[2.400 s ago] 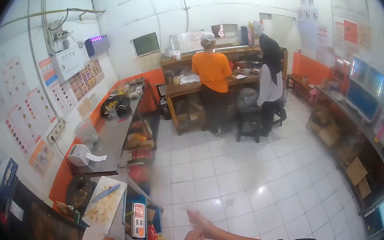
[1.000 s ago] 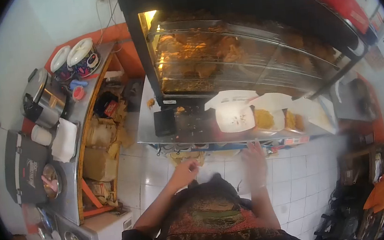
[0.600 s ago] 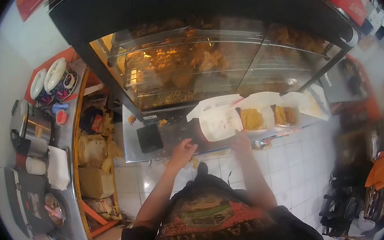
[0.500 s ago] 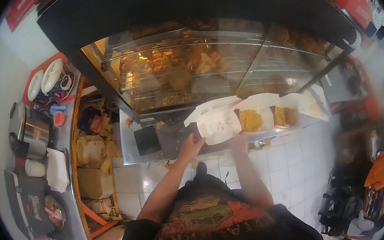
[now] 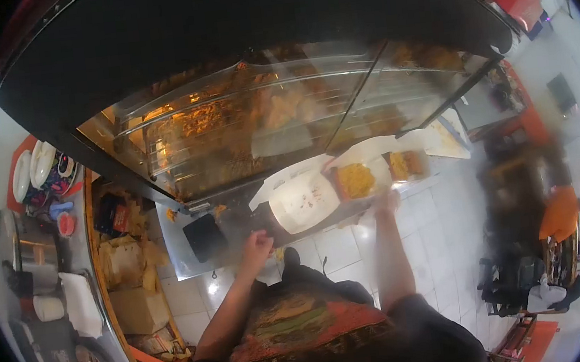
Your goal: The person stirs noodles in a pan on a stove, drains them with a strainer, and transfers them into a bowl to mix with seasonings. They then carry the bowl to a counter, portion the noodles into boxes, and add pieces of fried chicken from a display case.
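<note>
The open white box (image 5: 304,201) sits on the steel counter (image 5: 192,258), right below the glass of the warmer, and there are only crumbs and smears on its floor. Its lid (image 5: 263,189) is thrown back toward the person's left. Lid and tray together make one long shape that runs along the counter's front edge, slanting up to the right as seen from the head camera. There's no print I can read on it.

The left hand (image 5: 256,244) is down at the counter's edge, just short of that box and not touching it. The fingers are curled into a loose fist, and I can't tell whether anything is tucked inside. The right hand (image 5: 385,203) is at the edge further along, under the second box (image 5: 357,179), which is heaped with something yellow. That hand is a blur, so I can't tell how far open it is or whether it has hold of anything.

A third box (image 5: 407,164) of browned pieces closes the row, all three touching side to side. To the left of the empty box lies a black square pad (image 5: 204,236). Behind them the lit warmer (image 5: 228,127) has fried pieces on its racks.

Off to the left on a side shelf, a red packet (image 5: 120,216) carries lettering too small to read. Beyond it are stacked plates (image 5: 35,172) and a steel pot (image 5: 22,251). The person's printed shirt (image 5: 298,321) shows a design, but I can't read any words on it.
</note>
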Available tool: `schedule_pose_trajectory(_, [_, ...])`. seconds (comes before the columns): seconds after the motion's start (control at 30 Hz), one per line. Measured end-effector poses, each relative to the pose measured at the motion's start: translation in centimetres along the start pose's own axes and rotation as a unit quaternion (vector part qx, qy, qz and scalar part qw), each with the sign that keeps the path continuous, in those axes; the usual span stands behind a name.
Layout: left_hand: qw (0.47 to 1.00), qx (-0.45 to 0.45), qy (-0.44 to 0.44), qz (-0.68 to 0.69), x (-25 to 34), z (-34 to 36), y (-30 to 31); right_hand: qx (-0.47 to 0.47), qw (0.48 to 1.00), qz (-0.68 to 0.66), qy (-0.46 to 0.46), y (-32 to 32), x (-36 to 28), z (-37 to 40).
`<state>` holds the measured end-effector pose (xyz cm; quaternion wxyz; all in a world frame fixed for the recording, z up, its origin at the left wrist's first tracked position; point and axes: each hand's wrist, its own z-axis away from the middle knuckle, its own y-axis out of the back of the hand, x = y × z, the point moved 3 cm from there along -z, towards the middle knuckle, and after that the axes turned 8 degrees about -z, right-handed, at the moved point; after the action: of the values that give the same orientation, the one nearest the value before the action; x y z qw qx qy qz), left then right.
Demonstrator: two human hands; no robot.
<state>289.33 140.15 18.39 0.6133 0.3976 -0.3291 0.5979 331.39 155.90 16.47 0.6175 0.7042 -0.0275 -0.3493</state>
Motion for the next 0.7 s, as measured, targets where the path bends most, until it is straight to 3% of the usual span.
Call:
schedule_pose_trajectory(0.03, [0.999, -0.039, 0.012, -0.019, -0.3, 0.6, 0.2, -0.023, 0.979, -0.186, -0.085, -1.6, 2.5, -2.9])
schedule_pose_trajectory(0.07, [0.994, -0.092, 0.023, -0.05, 0.0, 1.0, -0.2, -0.045, 0.915, -0.366, -0.164, -2.6, 4.1, -4.5])
schedule_pose_trajectory(0.1, [0.986, -0.144, 0.032, -0.081, 0.5, 1.6, -0.5, -0.054, 0.974, -0.2, -0.087, -2.0, 3.8, -4.9])
schedule_pose_trajectory(0.13, [0.973, -0.195, 0.042, -0.113, 1.1, 1.9, -0.8, -0.062, 0.998, -0.025, -0.01, -1.7, 3.3, -5.2])
schedule_pose_trajectory(0.17, [0.967, -0.235, 0.049, -0.089, 2.0, 2.0, -1.5, -0.069, 0.984, 0.15, 0.065, -1.6, 2.8, -5.3])
schedule_pose_trajectory(0.27, [0.937, -0.343, 0.05, -0.046, 5.1, 1.7, -5.7, -0.074, 0.986, 0.142, 0.047, -0.1, 1.5, -4.5])
schedule_pose_trajectory(0.33, [0.934, -0.354, 0.022, -0.042, 6.1, 0.7, -8.6, -0.029, 0.998, -0.06, 0.015, 0.3, 2.2, -3.5])
schedule_pose_trajectory(0.43, [0.931, -0.365, 0.012, -0.019, 6.7, -1.2, -12.2, -0.005, 0.953, -0.297, -0.062, 2.5, 0.7, -1.5])
schedule_pose_trajectory(0.5, [0.929, -0.369, 0.013, -0.008, 6.6, -2.3, -14.2, 0.005, 0.891, -0.438, -0.121, 5.3, -1.2, 0.4])
schedule_pose_trajectory(0.57, [0.928, -0.372, 0.012, -0.008, 6.0, -2.9, -15.9, 0.025, 0.796, -0.578, -0.178, 6.7, -1.3, 1.8])
schedule_pose_trajectory(0.63, [0.928, -0.373, 0.015, -0.008, 5.3, -3.8, -17.4, 0.041, 0.797, -0.593, -0.106, 6.0, 0.9, 1.6])
schedule_pose_trajectory(0.7, [0.932, -0.363, 0.022, -0.009, 5.9, -4.1, -18.3, 0.065, 0.766, -0.631, -0.106, 6.5, 1.3, 1.6])
